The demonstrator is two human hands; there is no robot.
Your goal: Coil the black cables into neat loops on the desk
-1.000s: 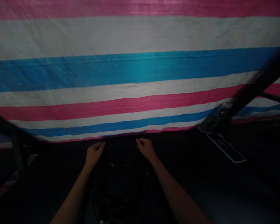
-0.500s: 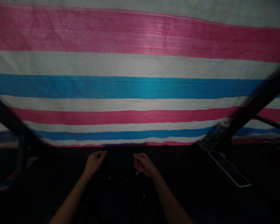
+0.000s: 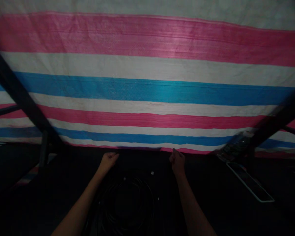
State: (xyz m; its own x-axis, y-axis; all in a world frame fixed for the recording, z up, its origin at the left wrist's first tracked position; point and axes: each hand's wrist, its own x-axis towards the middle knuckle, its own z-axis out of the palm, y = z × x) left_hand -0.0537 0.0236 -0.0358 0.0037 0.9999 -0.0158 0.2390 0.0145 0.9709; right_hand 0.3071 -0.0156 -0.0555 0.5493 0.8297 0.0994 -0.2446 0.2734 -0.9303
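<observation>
Head camera view: a dim scene. The left hand (image 3: 108, 161) and right hand (image 3: 178, 161) are hovering or resting, well apart, each grip drawing its fingers together; whether either is holding anything, I cannot tell. Between the forearms, nearer the wearer than both grips, a black cable coil (image 3: 149, 193) is lying on a dark surface (image 3: 204, 196). A small white piece (image 3: 152, 173) is sitting between the grips. Beyond them, a striped sheet (image 3: 147, 68) is hanging. Right of the right grip, a clear bottle (image 3: 237, 146) is leaning near a phone (image 3: 248, 182); dark slanting bars (image 3: 22, 96) are flanking both sides.
</observation>
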